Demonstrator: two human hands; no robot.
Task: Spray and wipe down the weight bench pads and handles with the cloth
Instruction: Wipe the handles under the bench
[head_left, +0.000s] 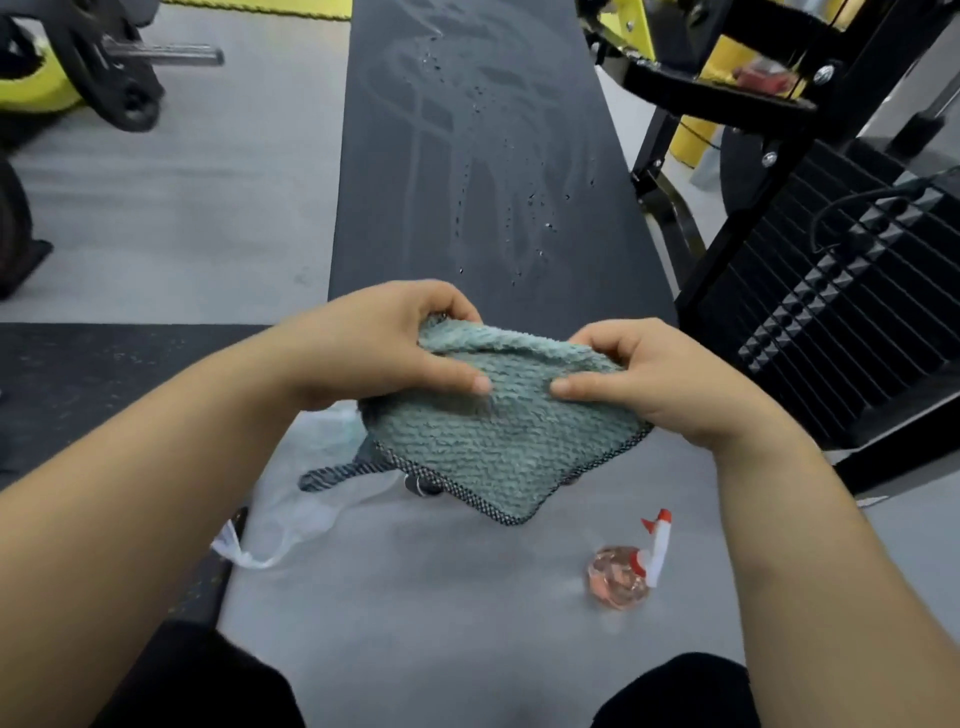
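A teal-green fluffy cloth (493, 441) with a grey woven border and a hanging loop is held in the air over the near end of the black bench pad (467, 156). My left hand (395, 348) grips its left upper edge, thumb on top. My right hand (649, 374) pinches its right upper edge. The pad runs away from me and shows wet streaks and droplets. A small spray bottle (631, 566) with pink liquid and a red-and-white nozzle stands on the grey floor below my right forearm.
A clear plastic bag (317, 499) lies on the floor under the cloth. A black weight stack and machine frame (831, 312) stand at the right. Yellow equipment and a barbell sleeve (156, 52) are at the far left. A black rubber mat (104, 374) lies at left.
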